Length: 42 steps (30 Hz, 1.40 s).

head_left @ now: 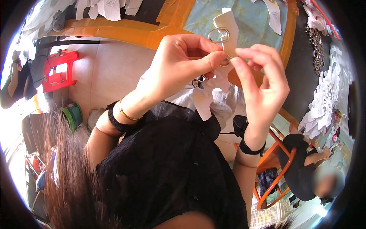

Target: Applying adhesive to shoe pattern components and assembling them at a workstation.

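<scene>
Handling white strip (pixel 230 26) and oval metal ring (pixel 219 41)

Left hand (pixel 177 63): grip pinched, apparently on white strip. Right hand (pixel 265 82): fingertips just beside; hold cannot be told. Ring: against strip's upper part. Worktop (pixel 253 28): beyond. Care: strip best kept flat, ring square.

White glare washed out the view left of the stool (pixel 72 68). Right of it, the left hand (pixel 183 65) and right hand (pixel 265 78) were brightly lit and fairly sharp; above it, the table (pixel 114 31) bowed; far right of it, a person's head (pixel 328 181) was blurred. Black ringed the round view.
</scene>
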Each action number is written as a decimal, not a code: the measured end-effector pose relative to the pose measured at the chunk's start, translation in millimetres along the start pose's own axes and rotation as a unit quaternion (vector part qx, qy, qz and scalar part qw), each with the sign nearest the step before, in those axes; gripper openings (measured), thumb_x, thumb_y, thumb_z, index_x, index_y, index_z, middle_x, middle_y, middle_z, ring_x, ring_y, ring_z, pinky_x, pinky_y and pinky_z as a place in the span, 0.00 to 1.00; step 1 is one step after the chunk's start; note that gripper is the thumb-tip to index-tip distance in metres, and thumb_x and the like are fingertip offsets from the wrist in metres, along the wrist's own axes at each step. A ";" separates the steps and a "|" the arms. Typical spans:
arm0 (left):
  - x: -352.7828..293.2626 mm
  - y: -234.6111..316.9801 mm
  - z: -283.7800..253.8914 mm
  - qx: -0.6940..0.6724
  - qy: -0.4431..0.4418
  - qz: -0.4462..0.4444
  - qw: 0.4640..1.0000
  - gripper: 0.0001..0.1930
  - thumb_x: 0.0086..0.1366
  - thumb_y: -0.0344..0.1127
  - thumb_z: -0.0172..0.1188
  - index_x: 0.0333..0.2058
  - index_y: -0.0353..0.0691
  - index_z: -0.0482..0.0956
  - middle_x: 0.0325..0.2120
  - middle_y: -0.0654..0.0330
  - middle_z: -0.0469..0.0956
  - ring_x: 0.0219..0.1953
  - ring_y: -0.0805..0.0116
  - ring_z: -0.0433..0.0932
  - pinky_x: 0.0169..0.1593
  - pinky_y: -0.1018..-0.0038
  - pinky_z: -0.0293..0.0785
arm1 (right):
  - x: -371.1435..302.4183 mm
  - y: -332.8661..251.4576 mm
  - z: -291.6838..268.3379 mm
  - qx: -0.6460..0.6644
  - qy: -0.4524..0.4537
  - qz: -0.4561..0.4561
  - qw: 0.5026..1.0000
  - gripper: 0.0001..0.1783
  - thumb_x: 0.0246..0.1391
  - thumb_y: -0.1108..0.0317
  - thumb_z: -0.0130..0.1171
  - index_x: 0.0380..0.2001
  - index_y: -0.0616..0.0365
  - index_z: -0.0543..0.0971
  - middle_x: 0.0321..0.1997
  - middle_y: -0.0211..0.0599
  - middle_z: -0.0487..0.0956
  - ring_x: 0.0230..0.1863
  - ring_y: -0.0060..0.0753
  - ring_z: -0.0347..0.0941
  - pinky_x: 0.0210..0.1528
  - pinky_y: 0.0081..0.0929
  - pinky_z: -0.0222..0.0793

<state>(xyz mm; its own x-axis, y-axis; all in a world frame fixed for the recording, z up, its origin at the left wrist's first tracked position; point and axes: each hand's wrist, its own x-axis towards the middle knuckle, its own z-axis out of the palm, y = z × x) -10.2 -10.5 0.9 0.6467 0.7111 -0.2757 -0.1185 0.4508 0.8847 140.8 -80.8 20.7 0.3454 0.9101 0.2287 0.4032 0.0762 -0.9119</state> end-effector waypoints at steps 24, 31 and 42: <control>4.1 11.8 1.4 0.073 -0.020 -0.011 0.997 0.11 0.57 0.31 0.60 0.36 0.28 0.76 0.28 0.59 0.78 0.28 0.77 0.76 0.30 0.83 0.76 | 1.8 3.9 -0.6 -0.089 -0.005 -0.100 0.991 0.07 0.41 0.79 0.60 0.26 0.61 0.73 0.27 0.34 0.73 0.27 0.27 0.70 0.28 0.20 0.65; 0.9 10.1 3.5 0.150 0.005 -0.015 0.989 0.09 0.55 0.26 0.60 0.35 0.27 0.76 0.27 0.59 0.78 0.25 0.78 0.76 0.29 0.84 0.74 | 2.6 4.5 -8.8 -0.228 -0.064 -0.170 0.957 0.09 0.37 0.78 0.62 0.25 0.59 0.73 0.27 0.33 0.72 0.29 0.35 0.69 0.31 0.27 0.64; 2.0 18.8 -1.3 0.258 -0.079 -0.004 0.963 0.08 0.55 0.26 0.58 0.34 0.29 0.78 0.24 0.61 0.77 0.21 0.81 0.73 0.27 0.85 0.72 | -2.4 5.6 -2.2 -0.179 -0.043 -0.158 0.970 0.13 0.30 0.81 0.64 0.23 0.59 0.73 0.24 0.32 0.72 0.26 0.32 0.69 0.28 0.24 0.65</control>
<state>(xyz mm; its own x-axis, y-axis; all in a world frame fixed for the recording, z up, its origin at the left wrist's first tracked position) -12.1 0.2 16.6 0.7570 0.5997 -0.2594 0.2513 0.0993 0.9628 144.0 -83.5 15.8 0.0919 0.8961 0.4342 0.7506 0.2241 -0.6216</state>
